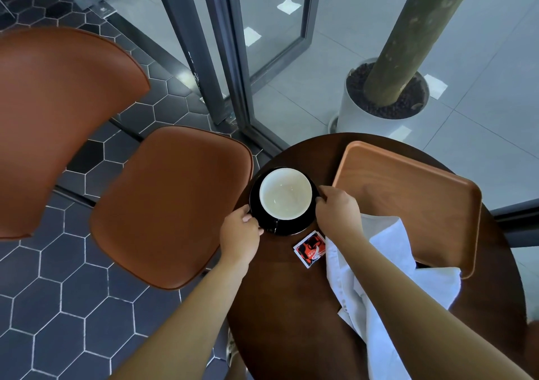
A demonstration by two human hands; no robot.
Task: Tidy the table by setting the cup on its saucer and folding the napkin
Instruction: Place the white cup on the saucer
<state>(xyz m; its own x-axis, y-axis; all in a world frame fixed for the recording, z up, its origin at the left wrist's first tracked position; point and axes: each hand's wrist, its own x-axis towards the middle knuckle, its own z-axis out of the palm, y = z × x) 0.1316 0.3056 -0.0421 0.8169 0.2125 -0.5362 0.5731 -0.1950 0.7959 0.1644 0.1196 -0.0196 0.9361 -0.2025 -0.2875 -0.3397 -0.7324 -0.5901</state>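
A black cup (285, 196) with a white inside sits on a black saucer (287, 228) at the left edge of the round dark wooden table (291, 306). My left hand (240, 233) pinches the saucer's near left rim. My right hand (338, 209) holds the right side of the cup or saucer; its fingertips are partly hidden. A white napkin (390, 280) lies crumpled and unfolded on the table, under my right forearm and partly over the tray's near edge.
A wooden tray (408, 193) takes up the table's right side. A small red, black and white card (309, 248) lies just in front of the saucer. A brown chair (172, 204) stands left of the table, a white planter (382, 99) behind it.
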